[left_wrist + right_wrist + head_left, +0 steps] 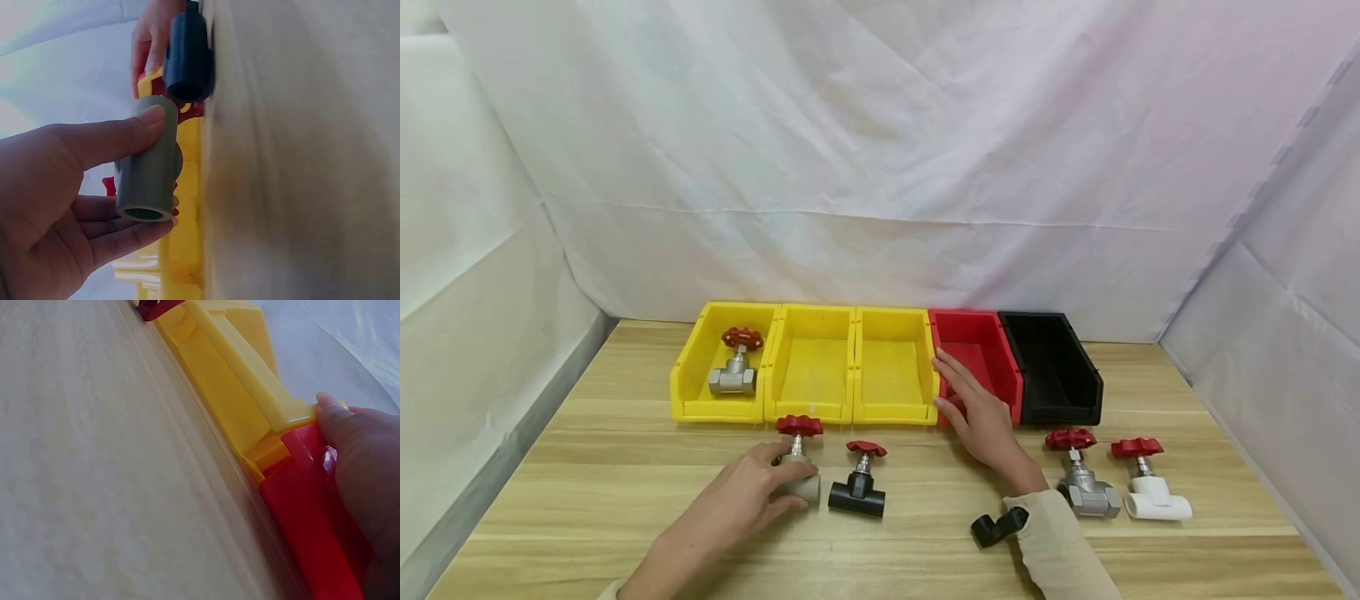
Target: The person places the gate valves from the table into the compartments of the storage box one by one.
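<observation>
My left hand (737, 500) grips a grey plastic valve (147, 169) with a red handwheel (799, 425). In the left wrist view the thumb lies along its tube, with the other fingers on the far side. A black plastic valve (857, 493) with a red handwheel is just right of it. My right hand (981, 421) rests on the rims where the third yellow bin (891, 412) meets the red bin (1011, 400). Its fingers extend over the red bin; its thumb (334, 419) touches the rim near the front corner.
A metal valve (733, 379) lies in the leftmost yellow bin (688, 408). A black bin (1075, 414) ends the row. Near my right forearm are a small black fitting (998, 527), another metal valve (1086, 492) and a white valve (1157, 500). White cloth (880, 167) hangs behind.
</observation>
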A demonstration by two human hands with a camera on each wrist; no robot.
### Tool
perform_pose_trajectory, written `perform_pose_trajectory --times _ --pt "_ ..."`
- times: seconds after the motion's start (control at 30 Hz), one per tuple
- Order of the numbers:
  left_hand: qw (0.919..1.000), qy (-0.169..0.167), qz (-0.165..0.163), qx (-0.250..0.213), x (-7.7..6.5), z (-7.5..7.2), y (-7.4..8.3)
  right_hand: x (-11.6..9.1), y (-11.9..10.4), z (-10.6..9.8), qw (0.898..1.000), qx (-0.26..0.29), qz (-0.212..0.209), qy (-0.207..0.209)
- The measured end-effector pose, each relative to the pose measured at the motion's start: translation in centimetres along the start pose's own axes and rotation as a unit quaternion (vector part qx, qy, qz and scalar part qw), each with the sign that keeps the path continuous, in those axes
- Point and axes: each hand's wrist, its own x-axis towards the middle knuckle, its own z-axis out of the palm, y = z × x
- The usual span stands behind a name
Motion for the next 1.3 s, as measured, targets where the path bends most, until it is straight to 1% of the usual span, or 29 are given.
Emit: perform_pose_trajectory --times 0.13,0.37,0.47,0.57,0.73,1.03,1.3 --pt "0.9999 0.009 0.006 -0.005 0.3 -0.6 0.0 0.1 0.1 0.0 1.0 -0.005 0.0 -0.006" --pt "0.9973 0.052 0.052 0.009 1.3 -1.3 -0.4 0.0 0.1 0.0 1.0 -0.004 0.004 -0.009" --pt "0.9957 0.065 0.063 0.016 1.6 -1.3 -0.5 0.0 0.1 0.0 1.0 -0.002 0.003 -0.009" --pt "0.9959 0.066 0.061 0.014 2.1 -1.5 -0.6 0.0 0.1 0.1 1.0 -0.005 0.003 -0.01" --pt "0.9968 0.062 0.049 0.007 3.0 -1.6 -0.7 0.0 0.1 0.1 1.0 -0.009 0.005 -0.007" --pt "0.9929 0.1 0.063 0.012 4.7 -1.1 -1.1 -0.1 0.3 0.2 1.0 -0.004 0.002 -0.011" --pt "0.993 0.109 0.044 0.003 6.3 -1.0 -1.6 -0.1 0.2 0.1 1.0 -0.008 0.003 -0.003"
